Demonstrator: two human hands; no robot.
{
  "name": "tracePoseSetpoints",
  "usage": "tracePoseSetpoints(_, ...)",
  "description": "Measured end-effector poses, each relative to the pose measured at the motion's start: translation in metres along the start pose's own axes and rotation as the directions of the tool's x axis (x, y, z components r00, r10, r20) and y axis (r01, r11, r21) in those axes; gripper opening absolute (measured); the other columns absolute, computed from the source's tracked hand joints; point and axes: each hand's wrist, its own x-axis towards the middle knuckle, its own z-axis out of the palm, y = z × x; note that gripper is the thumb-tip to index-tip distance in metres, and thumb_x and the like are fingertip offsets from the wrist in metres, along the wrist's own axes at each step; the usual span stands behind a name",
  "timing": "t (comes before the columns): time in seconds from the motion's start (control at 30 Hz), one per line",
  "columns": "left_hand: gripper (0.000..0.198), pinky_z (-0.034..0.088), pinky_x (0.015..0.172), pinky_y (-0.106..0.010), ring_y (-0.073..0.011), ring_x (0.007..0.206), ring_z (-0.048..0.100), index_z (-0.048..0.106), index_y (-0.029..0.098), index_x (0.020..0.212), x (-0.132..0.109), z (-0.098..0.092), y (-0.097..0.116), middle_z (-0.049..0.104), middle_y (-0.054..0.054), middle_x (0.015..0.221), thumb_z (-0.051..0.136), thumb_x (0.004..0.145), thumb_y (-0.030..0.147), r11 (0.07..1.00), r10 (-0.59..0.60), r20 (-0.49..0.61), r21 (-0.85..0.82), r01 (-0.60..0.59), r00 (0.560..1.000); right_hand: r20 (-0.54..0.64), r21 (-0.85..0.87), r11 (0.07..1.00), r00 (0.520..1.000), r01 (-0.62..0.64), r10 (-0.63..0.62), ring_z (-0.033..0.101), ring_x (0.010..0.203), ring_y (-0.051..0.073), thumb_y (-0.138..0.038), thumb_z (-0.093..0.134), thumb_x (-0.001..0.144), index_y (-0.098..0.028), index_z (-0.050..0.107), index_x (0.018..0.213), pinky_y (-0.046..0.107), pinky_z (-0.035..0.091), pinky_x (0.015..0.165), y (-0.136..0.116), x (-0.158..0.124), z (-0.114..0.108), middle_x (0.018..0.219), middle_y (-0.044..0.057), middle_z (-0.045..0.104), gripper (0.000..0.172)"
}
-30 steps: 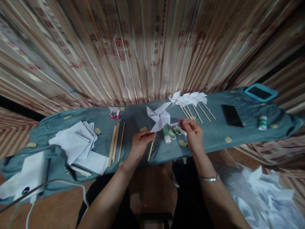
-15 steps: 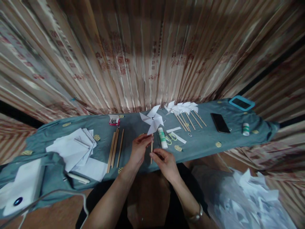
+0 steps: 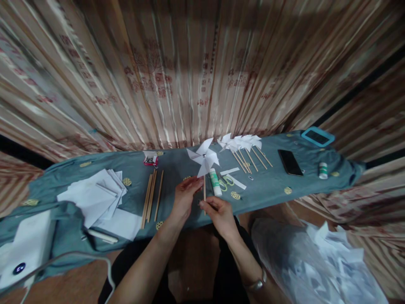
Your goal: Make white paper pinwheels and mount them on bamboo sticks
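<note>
Four pointed paper blades (image 3: 204,165) top a slim wooden stick (image 3: 204,191), pinched by left hand (image 3: 183,200) and right hand (image 3: 222,216).

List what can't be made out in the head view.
All in the head view:
Pinwheel rear: hidden behind its blades.
Wooden stick, partly: covered by the right grip.
Green-and-white tube, lettering: too small, blurred.
Plastic bag, lower part: cut off by the bottom edge.

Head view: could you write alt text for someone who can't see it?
A person's left hand and right hand hold a white paper pinwheel by its wooden stick. On the cloth-covered table, more pinwheels lie right, paper sheets left.
</note>
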Motion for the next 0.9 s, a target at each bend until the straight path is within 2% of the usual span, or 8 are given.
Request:
tracePoseSetpoints(0.23, 0.032, 0.048, 0.076, -0.026, -0.0154, 0.08, 0.066, 0.079, 0.017, 0.078, -0.002, -0.003, 0.004, 0.076, -0.006, 0.086, 0.089, 0.051, 0.031, 0.996, 0.059, 0.035, 0.059, -0.061, 0.998, -0.072, -0.071, 0.997, 0.997, 0.026, -0.031, 0.05, 0.051, 0.013, -0.053, 0.074, 0.071, -0.021, 0.067, 0.063, 0.027, 0.038, 0.052, 0.005, 0.011, -0.03, 0.053, -0.002, 0.06, 0.033)
tracePoseSetpoints(0.37, 0.032, 0.049, 0.08, -0.028, -0.0162, 0.081, 0.066, 0.079, 0.018, 0.079, -0.002, -0.005, 0.003, 0.076, -0.005, 0.083, 0.089, 0.052, 0.031, 0.995, 0.071, 0.044, 0.071, -0.074, 0.997, -0.138, -0.179, 0.982, 0.987, 0.055, -0.08, 0.053, 0.054, 0.015, -0.059, 0.075, 0.068, -0.02, 0.071, 0.067, 0.027, 0.04, 0.054, 0.008, 0.026, -0.065, 0.058, 0.0, 0.065, 0.039)
tracePoseSetpoints(0.43, 0.031, 0.049, 0.081, -0.029, -0.0168, 0.081, 0.067, 0.079, 0.018, 0.079, -0.003, -0.006, 0.001, 0.075, -0.005, 0.082, 0.089, 0.052, 0.031, 0.994, 0.071, 0.046, 0.078, -0.074, 0.996, -0.167, -0.261, 0.963, 0.979, 0.071, -0.117, 0.051, 0.053, 0.014, -0.059, 0.074, 0.069, -0.02, 0.071, 0.066, 0.027, 0.039, 0.053, 0.01, 0.036, -0.086, 0.055, -0.001, 0.062, 0.039)
tracePoseSetpoints(0.53, 0.03, 0.05, 0.082, -0.03, -0.0163, 0.08, 0.067, 0.079, 0.019, 0.079, -0.003, -0.006, -0.002, 0.075, -0.004, 0.081, 0.089, 0.053, 0.031, 0.993, 0.069, 0.052, 0.088, -0.074, 0.996, -0.177, -0.404, 0.912, 0.973, 0.065, -0.148, 0.052, 0.053, 0.015, -0.063, 0.069, 0.071, -0.021, 0.07, 0.065, 0.028, 0.04, 0.055, 0.014, 0.052, -0.119, 0.055, -0.001, 0.061, 0.043)
tracePoseSetpoints(0.63, 0.03, 0.05, 0.082, -0.03, -0.0158, 0.078, 0.066, 0.079, 0.019, 0.078, -0.004, -0.006, -0.003, 0.075, -0.004, 0.08, 0.089, 0.053, 0.03, 0.994, 0.061, 0.059, 0.091, -0.066, 0.996, -0.198, -0.587, 0.809, 0.96, 0.047, -0.199, 0.057, 0.056, 0.016, -0.071, 0.06, 0.073, -0.022, 0.07, 0.067, 0.029, 0.042, 0.057, 0.013, 0.068, -0.149, 0.058, 0.001, 0.065, 0.051)
tracePoseSetpoints(0.73, 0.03, 0.05, 0.082, -0.029, -0.0153, 0.077, 0.066, 0.079, 0.019, 0.077, -0.003, -0.005, -0.003, 0.075, -0.003, 0.077, 0.089, 0.051, 0.03, 0.995, 0.052, 0.056, 0.084, -0.057, 0.997, -0.255, -0.645, 0.764, 0.943, -0.001, -0.214, 0.058, 0.055, 0.018, -0.073, 0.058, 0.071, -0.022, 0.069, 0.064, 0.03, 0.042, 0.058, 0.008, 0.085, -0.176, 0.057, 0.003, 0.065, 0.053)
tracePoseSetpoints(0.9, 0.03, 0.05, 0.08, -0.03, -0.0157, 0.075, 0.066, 0.079, 0.019, 0.076, -0.002, -0.006, -0.004, 0.075, -0.003, 0.076, 0.089, 0.05, 0.03, 0.993, 0.046, 0.041, 0.105, -0.05, 0.998, -0.334, -0.733, 0.67, 0.922, -0.121, -0.199, 0.06, 0.055, 0.019, -0.063, 0.064, 0.07, -0.021, 0.072, 0.065, 0.03, 0.039, 0.055, -0.001, 0.125, -0.22, 0.057, 0.006, 0.068, 0.044)
